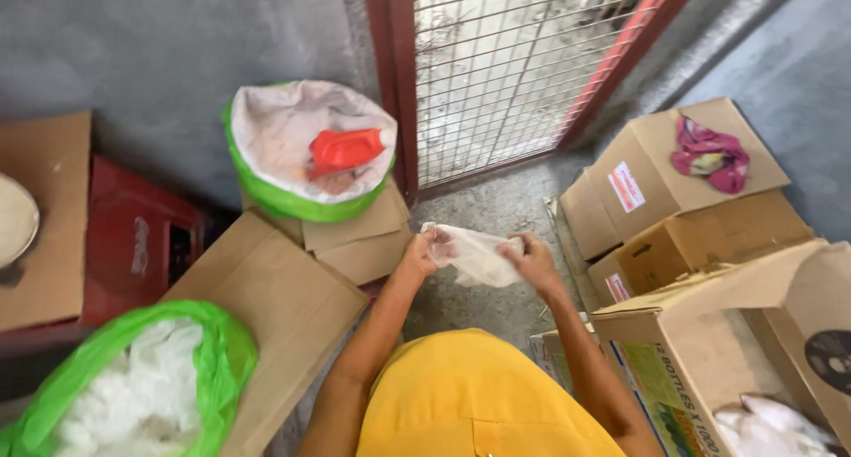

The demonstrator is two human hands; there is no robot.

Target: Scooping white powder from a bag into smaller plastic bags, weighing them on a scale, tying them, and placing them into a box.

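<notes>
Plastic, thin and clear, makes up the small bag (477,255) stretched between both hands at lap height, above the grey floor. The left hand (420,251) pinches one edge shut between thumb and fingers while the right hand (534,260) pinches the opposite edge, so the mouth seems pulled apart (its contents cannot be made out). Beyond the left grip sits a green-lined sack (306,147) with a red scoop (346,149); beside the right grip stand cardboard boxes (674,209).

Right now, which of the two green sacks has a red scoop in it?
The far green sack by the mesh gate, standing on a cardboard box: a red scoop lies in its white lining. The near green sack holds only white material.
</notes>
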